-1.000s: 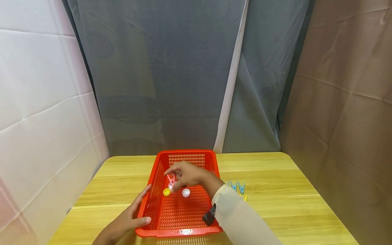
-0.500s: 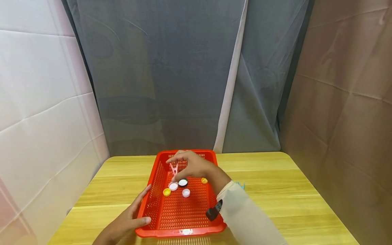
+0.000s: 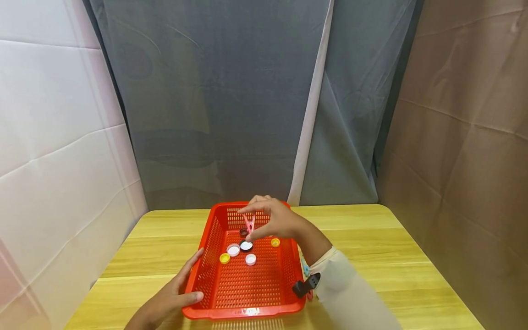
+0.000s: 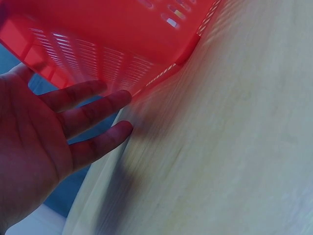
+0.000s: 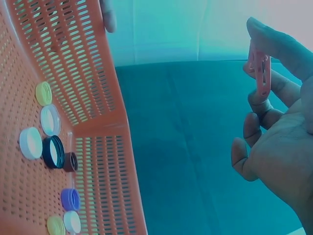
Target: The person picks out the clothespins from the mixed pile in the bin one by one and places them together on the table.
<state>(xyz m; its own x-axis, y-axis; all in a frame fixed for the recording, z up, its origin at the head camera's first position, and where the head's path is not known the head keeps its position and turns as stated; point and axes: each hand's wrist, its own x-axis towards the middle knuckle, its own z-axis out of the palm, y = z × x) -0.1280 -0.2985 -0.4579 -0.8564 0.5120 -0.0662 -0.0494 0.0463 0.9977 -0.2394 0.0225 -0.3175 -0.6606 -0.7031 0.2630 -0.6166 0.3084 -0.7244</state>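
A pink clothespin (image 3: 250, 223) is pinched between the thumb and fingers of my right hand (image 3: 274, 220), raised over the far part of the red basket (image 3: 243, 313). In the right wrist view the same clothespin (image 5: 263, 73) hangs at the fingertips, the other fingers loosely bent. My left hand (image 3: 169, 295) rests at the basket's left rim, thumb across the rim. Seen from the left wrist, its other fingers (image 4: 95, 115) are spread and nearly straight outside the wall. Bottle caps lie on the basket floor: yellow (image 3: 224, 258), white (image 3: 250, 260), black-rimmed (image 3: 246, 245) and others.
Right of the basket, partly behind the sleeve (image 3: 350, 288), a blue clothespin (image 3: 305, 267) and a reddish one (image 3: 310, 294) lie on the wooden table (image 3: 396, 266). A grey curtain (image 3: 231, 114) stands behind, with cloth walls at both sides.
My right hand has risen and moved right with the pink clothespin, uncovering more caps in the basket. My left hand has stayed at the left rim.
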